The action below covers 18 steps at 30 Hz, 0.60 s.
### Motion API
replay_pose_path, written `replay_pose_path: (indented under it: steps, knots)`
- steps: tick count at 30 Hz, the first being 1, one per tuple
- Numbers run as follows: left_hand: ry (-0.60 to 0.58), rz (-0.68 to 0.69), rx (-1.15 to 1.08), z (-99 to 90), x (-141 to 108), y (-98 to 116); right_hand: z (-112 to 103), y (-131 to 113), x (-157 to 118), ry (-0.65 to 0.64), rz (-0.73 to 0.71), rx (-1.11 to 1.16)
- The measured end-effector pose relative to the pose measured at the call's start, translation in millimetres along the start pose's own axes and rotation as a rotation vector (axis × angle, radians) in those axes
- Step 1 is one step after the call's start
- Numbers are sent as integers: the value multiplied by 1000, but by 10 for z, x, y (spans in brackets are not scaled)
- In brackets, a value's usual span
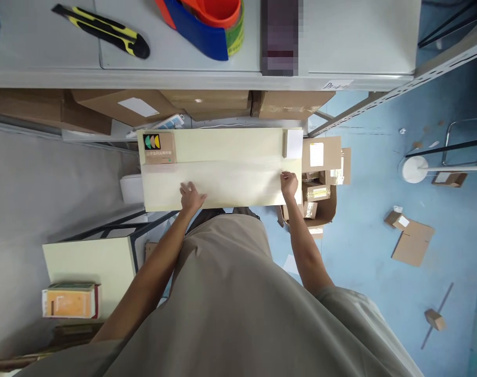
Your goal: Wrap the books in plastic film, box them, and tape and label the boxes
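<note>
Lengthwise, a translucent sheet [238, 180] lies between the hands [191, 197] [289, 184]: left spread, right curled, hold unclear.

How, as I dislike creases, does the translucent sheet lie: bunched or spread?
Spread: the sheet stretches along the table from the booklet toward the right hand. Whether doubled, cannot tell.

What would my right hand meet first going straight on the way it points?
Likely the white rectangular item at the far right of the tabletop, ahead of your right hand; depth is unclear, so it might pass over.
</note>
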<state>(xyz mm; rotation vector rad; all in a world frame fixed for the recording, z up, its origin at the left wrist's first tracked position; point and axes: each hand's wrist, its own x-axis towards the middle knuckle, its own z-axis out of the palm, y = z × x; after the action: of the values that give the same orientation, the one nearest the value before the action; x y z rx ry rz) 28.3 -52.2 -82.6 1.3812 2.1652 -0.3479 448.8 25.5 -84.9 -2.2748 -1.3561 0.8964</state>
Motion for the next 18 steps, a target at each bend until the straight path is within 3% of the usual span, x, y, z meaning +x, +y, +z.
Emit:
replay_pose_path:
  steps: [3, 6, 12, 15, 18]
  knots:
    - [7, 14, 6, 9, 14, 9, 122, -255, -217, 12, -51, -21]
    - [13, 43, 19, -21, 34, -38, 413, -651, -513, -137, -168, -23]
    - [-43, 181, -28, -198, 97, -377, 1326, -1593, -1140, -596, -420, -161]
    - [-100, 296, -59, -305, 171, -621, 1759, -2038, -1385, -716, -505, -238]
    - [-147, 404, -152, -391, 294, -861, 2124, -2447, -1529, -756, -539, -257]
